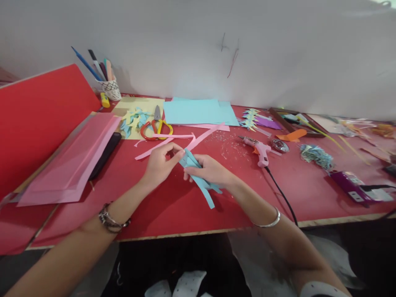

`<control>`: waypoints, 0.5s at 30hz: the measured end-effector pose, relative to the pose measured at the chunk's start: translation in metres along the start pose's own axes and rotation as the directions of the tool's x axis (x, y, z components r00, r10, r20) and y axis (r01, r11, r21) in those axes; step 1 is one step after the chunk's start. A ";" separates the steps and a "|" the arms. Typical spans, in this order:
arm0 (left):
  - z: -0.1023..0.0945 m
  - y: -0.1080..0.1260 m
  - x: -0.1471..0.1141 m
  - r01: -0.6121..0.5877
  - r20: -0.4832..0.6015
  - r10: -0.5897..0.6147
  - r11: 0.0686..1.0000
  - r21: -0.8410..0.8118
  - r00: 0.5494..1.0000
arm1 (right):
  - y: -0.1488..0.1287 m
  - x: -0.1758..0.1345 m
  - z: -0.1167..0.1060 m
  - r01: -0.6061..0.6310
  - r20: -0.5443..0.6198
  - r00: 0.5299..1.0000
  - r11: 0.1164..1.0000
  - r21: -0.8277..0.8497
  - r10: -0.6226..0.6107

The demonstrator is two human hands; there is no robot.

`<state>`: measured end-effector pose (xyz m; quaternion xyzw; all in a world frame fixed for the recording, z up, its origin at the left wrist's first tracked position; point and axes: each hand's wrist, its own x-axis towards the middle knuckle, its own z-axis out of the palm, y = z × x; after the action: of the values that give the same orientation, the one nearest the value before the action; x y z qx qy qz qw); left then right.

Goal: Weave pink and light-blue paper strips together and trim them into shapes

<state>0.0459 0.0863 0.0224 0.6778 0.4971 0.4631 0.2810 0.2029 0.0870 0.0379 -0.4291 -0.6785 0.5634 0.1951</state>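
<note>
Several blue paper strips (203,190) are held between both my hands above the red tabletop, their loose ends hanging toward the table's front edge. My left hand (161,162) pinches the strips' upper end between thumb and fingers. Lower down, my right hand (208,168) is closed round the strips, thumb on top. Pink paper strips (204,137) lie just beyond my fingers; whether one touches the blue strips I cannot tell. Past them rest red- and yellow-handled scissors (156,128) on a pale yellow sheet (154,103).
At the left are pink sheets (69,165), a red board (43,123) and a pen cup (110,89). Blue sheets (198,111) lie at the back. To the right sit a pink glue gun (260,149) with a trailing cord, a yarn bundle (316,156) and a purple box (352,187).
</note>
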 end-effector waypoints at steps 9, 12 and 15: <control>-0.017 0.001 -0.017 0.196 0.036 -0.199 0.978 0.073 0.979 | 0.013 -0.019 -0.015 -0.156 0.137 0.977 0.984 -0.081 0.166; -0.019 0.000 -0.024 0.223 0.114 -0.234 0.969 0.101 0.966 | 0.015 -0.023 -0.023 -0.089 0.132 0.983 0.961 -0.262 0.127; -0.020 -0.002 -0.031 0.216 0.157 -0.242 0.962 0.165 0.958 | 0.014 -0.026 -0.030 -0.004 0.143 0.987 0.903 -0.430 0.073</control>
<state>0.0243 0.0563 0.0179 0.6725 0.5782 0.3282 0.3252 0.2454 0.0839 0.0391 -0.4294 -0.7902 0.4362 0.0314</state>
